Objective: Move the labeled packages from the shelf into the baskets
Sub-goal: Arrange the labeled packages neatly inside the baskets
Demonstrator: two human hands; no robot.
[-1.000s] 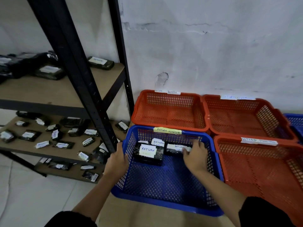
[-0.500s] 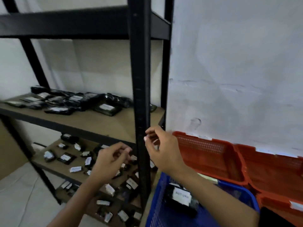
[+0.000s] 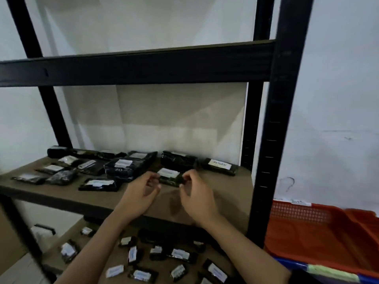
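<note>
- Step in hand: the reach for the next package (image 3: 168, 176), a small black one with a white label, lying on the middle shelf (image 3: 221, 193) near its front, at about 12 o'clock from both hands.
- The left hand (image 3: 141, 193) is at the package's 9 o'clock side and the right hand (image 3: 194, 193) at its 3 o'clock side; both sets of fingers are loosely curled and hold nothing.
- Fingertips lie right beside the package's ends; whether they touch it is lost in the blur.
- More labeled packages sit on the same shelf from 9 to 12 o'clock, and one marked "RETURN" (image 3: 219, 166) at 1 o'clock. Many small ones lie on the lower shelf (image 3: 59, 261) at 6 o'clock.
- An orange basket (image 3: 307, 228) stands at 4 o'clock past the black post (image 3: 272, 140), with a blue basket (image 3: 336, 274) at its near edge.
- Next move, as I judge it: close both hands on the package's ends, lift it clear, read the label, then carry it round the post to the matching basket.
- The label is too blurred to read here.
</note>
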